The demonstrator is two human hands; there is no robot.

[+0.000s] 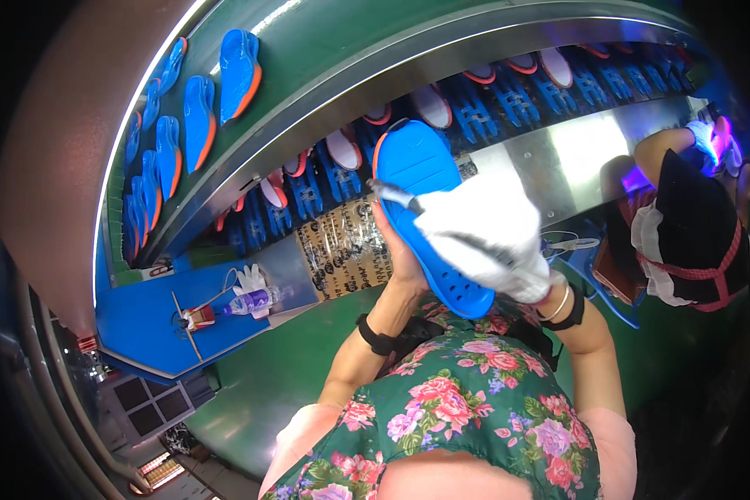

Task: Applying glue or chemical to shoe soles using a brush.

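Observation:
A blue shoe sole (417, 158) with an orange edge stands tilted in front of me, small holes showing in its lower end. My bare left hand (402, 250) is closed round its left side, with the fingers partly hidden behind it. In a white glove, my right hand (483, 233) is closed over the sole's right side and grips a slim brush-like tool (398, 196). The tool's dark tip is at the sole's left edge; its handle is hidden in the glove.
Blue soles (241, 75) with orange edges lie on a green belt (308, 50) at upper left. Beyond the metal ledge (517, 167) run blue racks with red-and-white shoe parts (342, 150). A blue side table (158, 325) holds a bottle (248, 302). A co-worker (692, 225) is at right.

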